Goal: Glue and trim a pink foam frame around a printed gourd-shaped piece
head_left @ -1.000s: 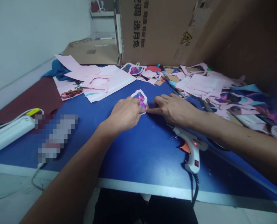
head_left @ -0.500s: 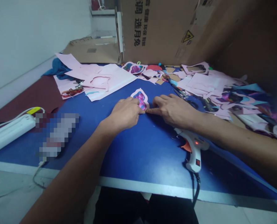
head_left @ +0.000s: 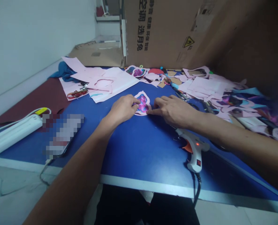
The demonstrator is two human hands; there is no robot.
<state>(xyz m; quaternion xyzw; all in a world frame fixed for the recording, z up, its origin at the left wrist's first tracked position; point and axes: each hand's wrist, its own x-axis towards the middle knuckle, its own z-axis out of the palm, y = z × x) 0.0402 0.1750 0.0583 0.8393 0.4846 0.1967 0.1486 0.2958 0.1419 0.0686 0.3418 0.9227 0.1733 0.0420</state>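
Note:
A small paper cutout [head_left: 143, 102] with a pink rim and a purple-blue picture lies flat on the blue table [head_left: 139, 150]. My left hand [head_left: 122, 108] rests on its left side, fingers curled and pressing on it. My right hand [head_left: 174, 109] lies at its right edge with the forefinger stretched out and its tip on the cutout's lower right corner. Both hands hold the cutout down against the table.
A white glue gun [head_left: 194, 150] with a lit red lamp lies under my right forearm, cord over the front edge. Pink paper scraps [head_left: 206, 84] and sheets [head_left: 110, 82] crowd the back. A white power strip [head_left: 14, 132] lies left. A large cardboard box [head_left: 167, 31] stands behind.
My left hand has slid a little up and onto the cutout, now covering more of its left side. The right hand has stayed put. The view has shifted slightly.

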